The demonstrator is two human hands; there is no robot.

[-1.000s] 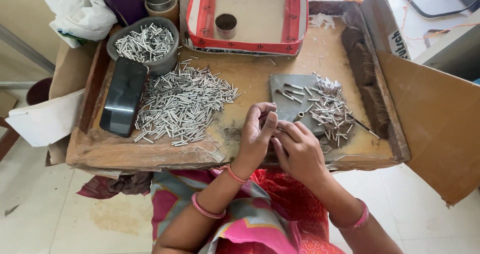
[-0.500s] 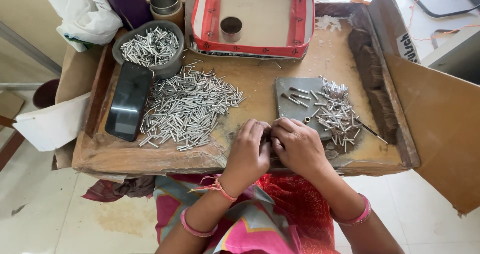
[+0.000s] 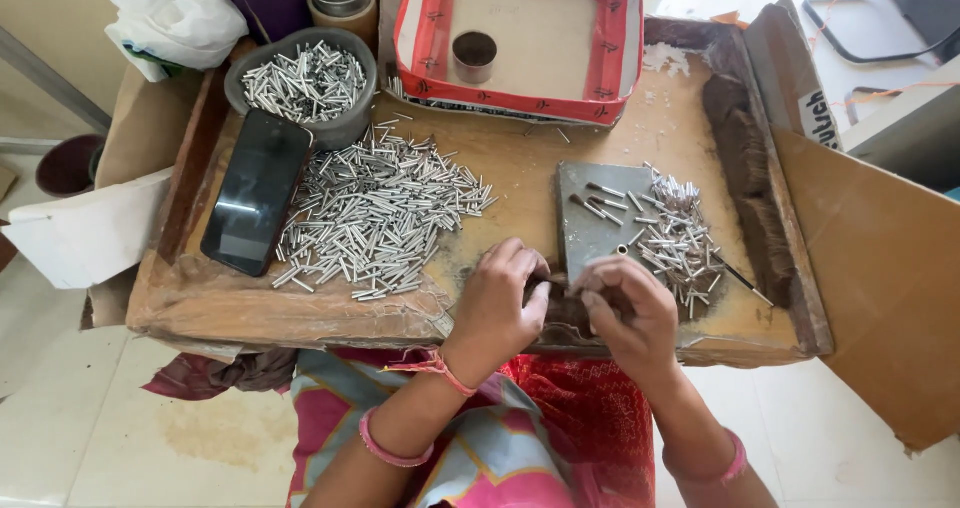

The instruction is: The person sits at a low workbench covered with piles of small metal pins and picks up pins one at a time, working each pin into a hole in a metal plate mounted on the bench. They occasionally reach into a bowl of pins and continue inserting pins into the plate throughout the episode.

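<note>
Hands are kept close at the tray's near edge: the left hand (image 3: pixel 500 303) is curled shut, its contents hidden, and the right hand (image 3: pixel 625 303) is pinched on a small metal tube (image 3: pixel 621 251), just beside the grey slab (image 3: pixel 590 223) where loose tubes (image 3: pixel 675 238) are gathered within reach

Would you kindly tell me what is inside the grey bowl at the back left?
The grey bowl holds a heap of short silver metal tubes. Whatever lies beneath them, and the bowl's bottom, is covered.
</note>
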